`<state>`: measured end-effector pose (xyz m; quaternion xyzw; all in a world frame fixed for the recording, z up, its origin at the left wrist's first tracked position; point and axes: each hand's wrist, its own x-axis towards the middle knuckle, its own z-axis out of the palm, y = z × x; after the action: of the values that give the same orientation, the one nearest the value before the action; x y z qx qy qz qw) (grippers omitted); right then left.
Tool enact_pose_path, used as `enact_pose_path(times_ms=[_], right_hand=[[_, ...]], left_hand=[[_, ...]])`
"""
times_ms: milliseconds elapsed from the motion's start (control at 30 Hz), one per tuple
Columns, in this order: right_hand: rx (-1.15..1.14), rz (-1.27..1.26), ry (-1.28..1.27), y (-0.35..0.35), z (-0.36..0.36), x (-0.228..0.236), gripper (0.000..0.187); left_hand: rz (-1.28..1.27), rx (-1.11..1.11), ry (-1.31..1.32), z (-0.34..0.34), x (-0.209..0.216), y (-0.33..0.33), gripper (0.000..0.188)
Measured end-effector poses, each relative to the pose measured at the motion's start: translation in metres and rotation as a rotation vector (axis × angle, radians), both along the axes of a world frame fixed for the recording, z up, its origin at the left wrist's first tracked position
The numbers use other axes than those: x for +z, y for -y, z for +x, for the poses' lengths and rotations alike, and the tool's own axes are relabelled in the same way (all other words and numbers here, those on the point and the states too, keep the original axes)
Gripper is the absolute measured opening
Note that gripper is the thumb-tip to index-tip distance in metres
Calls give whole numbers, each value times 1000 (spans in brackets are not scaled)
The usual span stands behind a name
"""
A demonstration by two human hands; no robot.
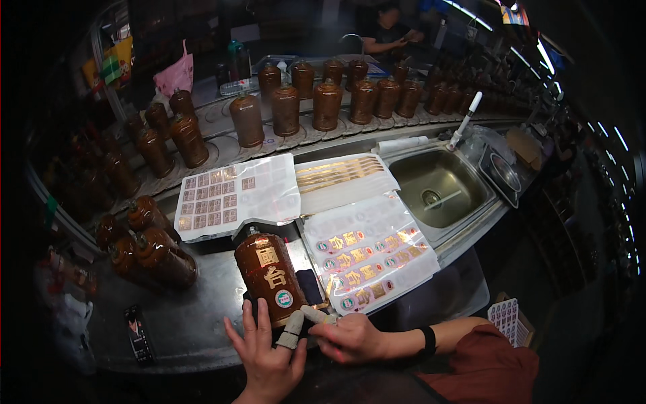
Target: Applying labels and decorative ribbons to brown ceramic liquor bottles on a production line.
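Note:
A brown glass bottle (264,273) with raised gold characters and a small round green-and-white label (283,299) lies at the near middle of the metal worktop, its neck pointing away from me. My left hand (269,360) is open, fingers spread against the bottle's lower end; a pale cover wraps its index finger. My right hand (350,339) touches the lower right edge of the bottle with a covered index finger. Its other fingers are curled in, and whatever they hold is hidden. To the right lies a sheet of gold label stickers (369,269).
Further label sheets (239,195) and a sheet of gold strips (343,174) lie beyond the bottle. A sink (441,192) is at right. Brown bottles (158,252) stand at left, more (328,104) along the back conveyor. A co-worker (390,34) is at the far side.

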<state>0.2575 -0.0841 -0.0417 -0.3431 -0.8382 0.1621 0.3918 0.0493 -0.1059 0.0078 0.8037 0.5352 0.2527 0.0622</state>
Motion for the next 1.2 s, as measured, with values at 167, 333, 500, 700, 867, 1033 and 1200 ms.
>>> enact_pose_path(times_ms=[167,333,500,700,867,1033,1200], right_hand=[[5,-78,-9,1,-4,-7,30],[-45,-110,7,3,5,-4,28],[-24,-174,-29,0,5,-6,28],[-58,-197,-40,-7,5,-3,24],[-160,-266,-177,-15,5,3,27],[-129,-423,-76,-29,-5,22,30],[-129,-467,-47,-35,0,24,19]], left_hand=[[43,-40,-34,1,-6,-4,35],[52,-41,37,11,-10,-14,54],[93,98,87,2,-23,-23,90],[138,64,132,-10,-27,-46,72],[54,35,242,-28,-53,-43,71],[-134,63,398,-28,-67,-33,78],[-48,64,369,-45,-60,1,81]])
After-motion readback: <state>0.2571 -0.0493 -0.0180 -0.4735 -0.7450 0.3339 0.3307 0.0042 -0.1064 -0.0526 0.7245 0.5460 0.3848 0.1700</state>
